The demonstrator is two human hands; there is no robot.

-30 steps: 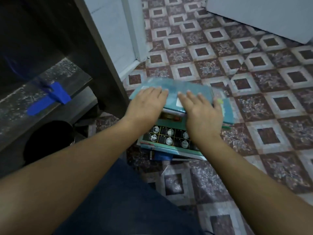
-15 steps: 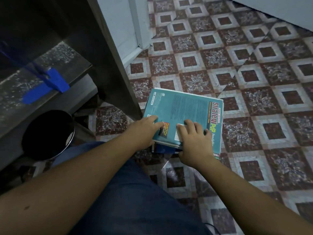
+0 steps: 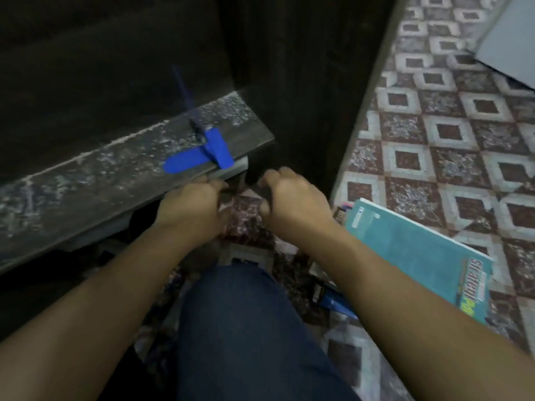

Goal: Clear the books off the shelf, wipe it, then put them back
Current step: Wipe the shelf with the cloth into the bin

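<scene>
The dusty dark shelf board [image 3: 95, 180] runs across the left with no books on it. My left hand [image 3: 191, 206] and right hand [image 3: 292, 198] reach side by side into the dark gap just below its right end, fingers loosely curled, nothing visible in either. My left fingertips are close to a pale slab edge [image 3: 237, 166] under the board. A teal book [image 3: 419, 256] tops a stack on the floor, right of my right forearm, with other books [image 3: 335, 302] poking out beneath.
A blue flat piece with a thin dark handle [image 3: 199, 157] lies on the shelf's front edge. The cabinet's dark side panel [image 3: 304, 96] stands right of the shelf. Patterned floor tiles [image 3: 434, 140] spread to the right. My knee in blue jeans [image 3: 246, 328] is below.
Both hands let go of the teal book on the floor stack and moved left to the gap under the shelf. The view swung left toward the cabinet.
</scene>
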